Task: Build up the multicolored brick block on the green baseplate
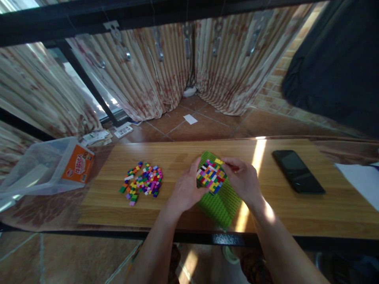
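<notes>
A block of multicoloured toy bricks [211,175], with mixed rows of colour on top, sits over the upper part of a green studded baseplate [220,207]. My left hand [187,190] is closed around the left side of the brick block, thumb along its near edge. At the block's right corner, beside a yellow brick [219,161], the fingers of my right hand [243,178] are pinched together. Whatever lies between those right fingertips is hidden. Loose small bricks [148,179] in many colours lie in a spread pile to the left of my left hand.
A black smartphone [297,171] lies on the wooden table [174,152] to the right, near white paper [359,183]. Left of the table stands a clear plastic bin [32,167] with an orange label. Curtains [160,79] hang beyond the tiled floor.
</notes>
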A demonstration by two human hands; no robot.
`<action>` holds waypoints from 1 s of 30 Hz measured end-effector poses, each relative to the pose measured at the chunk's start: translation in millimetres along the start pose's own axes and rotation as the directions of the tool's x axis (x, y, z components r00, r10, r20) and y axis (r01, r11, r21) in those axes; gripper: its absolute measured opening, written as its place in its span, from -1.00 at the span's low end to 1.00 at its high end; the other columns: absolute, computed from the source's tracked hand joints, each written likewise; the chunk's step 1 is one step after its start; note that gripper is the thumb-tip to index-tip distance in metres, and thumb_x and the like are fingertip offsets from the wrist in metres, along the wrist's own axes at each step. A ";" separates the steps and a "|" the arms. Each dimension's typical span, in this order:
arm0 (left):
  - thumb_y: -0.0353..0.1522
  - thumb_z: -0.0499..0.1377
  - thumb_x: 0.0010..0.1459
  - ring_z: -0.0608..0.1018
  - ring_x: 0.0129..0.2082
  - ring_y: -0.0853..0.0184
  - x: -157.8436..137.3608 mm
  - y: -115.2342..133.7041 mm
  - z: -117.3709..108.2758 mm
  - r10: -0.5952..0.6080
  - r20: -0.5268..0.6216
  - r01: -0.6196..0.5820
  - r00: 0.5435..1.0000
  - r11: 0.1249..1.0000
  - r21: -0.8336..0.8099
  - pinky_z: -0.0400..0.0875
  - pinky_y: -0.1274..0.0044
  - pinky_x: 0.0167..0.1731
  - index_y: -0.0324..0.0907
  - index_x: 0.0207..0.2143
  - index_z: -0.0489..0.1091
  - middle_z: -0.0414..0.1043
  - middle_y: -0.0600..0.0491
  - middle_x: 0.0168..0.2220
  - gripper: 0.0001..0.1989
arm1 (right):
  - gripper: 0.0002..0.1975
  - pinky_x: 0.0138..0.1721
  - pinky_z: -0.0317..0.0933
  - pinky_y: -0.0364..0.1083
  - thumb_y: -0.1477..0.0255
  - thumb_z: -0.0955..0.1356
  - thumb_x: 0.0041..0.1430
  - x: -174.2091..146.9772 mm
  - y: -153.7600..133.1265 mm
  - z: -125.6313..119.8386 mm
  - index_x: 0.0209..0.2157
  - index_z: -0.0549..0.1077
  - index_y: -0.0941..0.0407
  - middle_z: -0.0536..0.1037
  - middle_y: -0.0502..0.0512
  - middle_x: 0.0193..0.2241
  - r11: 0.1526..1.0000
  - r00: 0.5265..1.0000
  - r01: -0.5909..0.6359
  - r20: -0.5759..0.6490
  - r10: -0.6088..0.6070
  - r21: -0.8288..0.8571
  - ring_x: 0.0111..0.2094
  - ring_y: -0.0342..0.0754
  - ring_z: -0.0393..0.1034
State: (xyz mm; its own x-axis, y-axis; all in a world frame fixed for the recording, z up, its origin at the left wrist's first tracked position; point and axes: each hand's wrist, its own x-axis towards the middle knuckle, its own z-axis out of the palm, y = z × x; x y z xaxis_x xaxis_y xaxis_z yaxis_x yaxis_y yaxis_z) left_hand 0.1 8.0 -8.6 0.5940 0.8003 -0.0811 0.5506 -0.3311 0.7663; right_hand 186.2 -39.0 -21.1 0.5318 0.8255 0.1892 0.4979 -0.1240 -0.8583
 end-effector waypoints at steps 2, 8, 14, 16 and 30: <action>-0.36 0.30 0.06 0.50 0.09 0.06 -0.4 0.5 2.7 -0.051 0.011 0.051 0.999 0.999 0.002 0.34 0.18 0.14 -0.09 0.39 -0.06 0.43 -0.16 0.14 -0.09 | -0.75 -0.22 0.41 0.01 0.29 0.35 0.11 -0.4 -0.9 -0.3 -0.26 0.63 0.06 0.68 0.09 -0.31 1.000 1.000 -0.007 0.006 0.007 -0.002 -0.33 0.01 0.55; -0.34 0.27 0.08 0.56 -0.06 0.11 -0.9 2.8 8.8 -0.022 0.051 0.024 0.998 0.999 -0.027 0.42 0.26 0.02 -0.10 0.40 -0.08 0.52 -0.10 0.00 -0.10 | -0.75 -0.20 0.40 0.02 0.29 0.35 0.11 -1.1 -3.2 0.0 -0.26 0.63 0.07 0.68 0.10 -0.27 1.000 1.000 -0.016 0.025 0.016 0.010 -0.30 0.03 0.55; -0.35 0.26 0.07 0.58 -0.24 0.18 -0.6 8.3 14.4 0.016 0.131 -0.008 0.991 0.998 -0.061 0.48 0.31 -0.12 -0.15 0.39 -0.02 0.55 0.01 -0.26 -0.13 | -0.76 -0.15 0.38 0.03 0.30 0.34 0.13 -0.7 -3.6 0.2 -0.28 0.64 0.05 0.68 0.09 -0.30 0.997 0.999 0.033 0.043 -0.030 -0.066 -0.27 0.03 0.55; -0.35 0.26 0.06 0.58 -0.25 0.18 -0.3 8.8 15.7 0.014 0.138 -0.004 0.990 0.997 -0.077 0.48 0.32 -0.13 -0.16 0.39 -0.02 0.54 0.02 -0.28 -0.12 | -0.76 -0.16 0.37 0.03 0.30 0.34 0.13 -0.5 -4.0 -1.8 -0.29 0.64 0.05 0.68 0.08 -0.31 0.996 0.999 0.036 0.043 -0.033 -0.086 -0.29 0.02 0.54; -0.29 0.28 0.05 0.59 -0.15 0.09 2.3 7.8 16.4 0.031 0.161 -0.027 0.987 0.999 -0.032 0.48 0.26 -0.08 -0.09 0.38 0.02 0.56 -0.04 -0.16 -0.13 | -0.79 -0.14 0.34 0.02 0.32 0.35 0.09 0.7 -2.5 -9.4 -0.33 0.64 0.04 0.67 0.06 -0.32 0.993 0.993 0.023 0.116 -0.009 -0.119 -0.27 0.02 0.54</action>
State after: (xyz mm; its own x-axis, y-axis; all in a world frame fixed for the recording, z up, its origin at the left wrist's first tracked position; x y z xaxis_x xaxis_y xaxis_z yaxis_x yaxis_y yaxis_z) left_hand 15.4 -0.9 -13.2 0.6975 0.6988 -0.1584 0.5158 -0.3362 0.7880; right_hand 191.8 -43.4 -14.3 0.4443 0.8847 0.1409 0.5879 -0.1692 -0.7910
